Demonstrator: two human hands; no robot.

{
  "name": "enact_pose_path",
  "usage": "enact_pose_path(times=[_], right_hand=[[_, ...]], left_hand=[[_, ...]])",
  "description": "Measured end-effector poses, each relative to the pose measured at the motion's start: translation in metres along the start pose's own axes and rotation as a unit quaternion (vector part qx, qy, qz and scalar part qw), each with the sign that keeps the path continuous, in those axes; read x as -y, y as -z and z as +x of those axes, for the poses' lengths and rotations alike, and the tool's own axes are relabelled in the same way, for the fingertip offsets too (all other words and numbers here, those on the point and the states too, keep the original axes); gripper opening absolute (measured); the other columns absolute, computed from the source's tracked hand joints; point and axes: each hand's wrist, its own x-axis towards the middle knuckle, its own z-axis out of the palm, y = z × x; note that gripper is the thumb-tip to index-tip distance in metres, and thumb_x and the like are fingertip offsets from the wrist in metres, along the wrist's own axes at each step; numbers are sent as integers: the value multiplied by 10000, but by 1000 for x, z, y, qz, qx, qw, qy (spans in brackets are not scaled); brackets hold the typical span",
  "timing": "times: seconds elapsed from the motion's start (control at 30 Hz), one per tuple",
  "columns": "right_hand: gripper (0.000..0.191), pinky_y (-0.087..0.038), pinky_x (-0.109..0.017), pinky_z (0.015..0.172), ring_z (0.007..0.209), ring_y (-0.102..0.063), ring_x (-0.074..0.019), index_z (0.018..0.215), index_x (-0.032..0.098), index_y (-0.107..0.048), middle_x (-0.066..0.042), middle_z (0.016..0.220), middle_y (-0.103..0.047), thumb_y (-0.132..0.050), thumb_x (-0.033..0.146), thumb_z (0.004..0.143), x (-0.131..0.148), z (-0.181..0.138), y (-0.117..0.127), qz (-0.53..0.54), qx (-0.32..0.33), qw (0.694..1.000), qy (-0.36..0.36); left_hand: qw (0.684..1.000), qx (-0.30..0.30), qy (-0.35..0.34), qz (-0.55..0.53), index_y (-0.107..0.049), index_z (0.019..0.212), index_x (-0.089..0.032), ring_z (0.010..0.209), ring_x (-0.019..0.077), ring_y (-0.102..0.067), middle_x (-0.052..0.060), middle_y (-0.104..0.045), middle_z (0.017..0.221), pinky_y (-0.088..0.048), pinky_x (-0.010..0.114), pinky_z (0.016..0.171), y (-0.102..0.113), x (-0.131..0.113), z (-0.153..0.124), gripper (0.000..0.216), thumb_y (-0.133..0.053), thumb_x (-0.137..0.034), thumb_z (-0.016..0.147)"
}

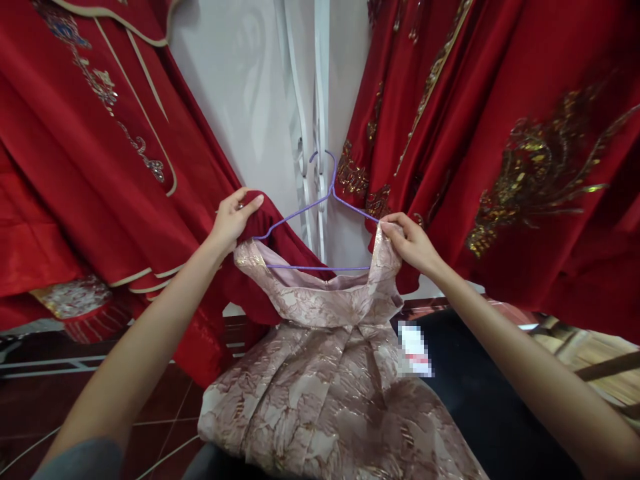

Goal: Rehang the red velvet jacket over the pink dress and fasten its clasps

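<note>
Red robes [525,100] behind pink dress [320,387] on hanger [320,268]

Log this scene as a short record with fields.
Held item: pink dress in patterned brocade, on a purple wire hanger
Left hand: closed on one shoulder of the dress, at the hanger's end
Right hand: pinches the other shoulder strap
Tag: blurred tag at the skirt's side, unreadable
Surroundings: red embroidered robe hanging left, red gold-embroidered cloth hanging right, white wall behind
</note>
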Motion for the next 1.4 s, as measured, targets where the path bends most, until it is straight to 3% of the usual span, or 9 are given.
enact_pose_path(times=[0.17,0.3,0.4,0.57,0.7,0.87,1.03,1.17,1.4], right_hand=[[414,-524,-359,572,571,-610,-189,691,221,-639,-33,621,-651,-475,551,881,-1,28,25,41,155,985,-62],[215,-500,-313,456,440,-553,-145,611,217,-664,10,501,-606,-748,394,699,-2,63,33,-59,318,940,-109],[191,-548,-307,533,569,-648,-159,686,208,-702,7,634,-685,-835,269,564,6,83,9,-70,386,909,-140],[257,-569,-308,612,766,-697,-184,718,225,-707,-27,817,-728,-849,355,549,23,92,-50,3,536,831,-150],[281,-563,-307,637,771,-694,-188,698,214,-698,-32,779,-720,-849,382,530,18,92,-66,-27,516,847,-126],[257,-516,-302,622,665,-622,-181,688,217,-643,31,663,-643,-813,331,533,-1,105,-50,-69,428,901,-29],[320,-463,-285,666,758,-569,-182,942,182,-568,-21,823,-611,-655,153,636,3,102,-21,-170,186,966,65],[419,-454,-324,743,867,-587,-231,1043,184,-569,-81,972,-625,-549,63,642,10,84,7,-304,83,943,102],[394,-461,-308,716,869,-638,-247,1007,195,-665,-74,940,-695,-533,64,660,11,54,51,-453,170,874,43]], left_hand=[[999,39,-27,12,-615,924,-176,893,201,-648,31,-670,900,-524,329,826,-13,-13,19,328,-691,-445,753],[998,64,-15,16,-621,896,-149,854,197,-654,43,-668,868,-533,343,823,-14,-17,31,306,-718,-394,739],[998,58,-8,-5,-614,872,-150,864,210,-661,47,-674,862,-541,354,822,-16,-16,35,326,-730,-417,725],[998,52,-8,-43,-608,914,-172,894,222,-667,43,-684,898,-551,360,820,-22,-13,33,392,-733,-482,710],[998,52,-6,-43,-598,928,-171,895,220,-660,44,-672,891,-545,356,819,-17,-10,34,415,-731,-497,709],[999,10,-43,-16,-596,929,-158,882,200,-642,35,-644,861,-525,345,821,9,5,45,367,-709,-454,745],[996,-17,-79,34,-602,918,-171,775,162,-608,22,-632,829,-518,296,746,34,37,47,353,-689,-469,752],[991,-46,-96,75,-609,962,-181,803,160,-607,36,-646,899,-498,278,761,41,64,36,351,-625,-493,801],[954,-52,-117,271,-598,1001,-186,843,182,-604,45,-668,944,-459,284,804,40,99,0,311,-484,-454,892]])
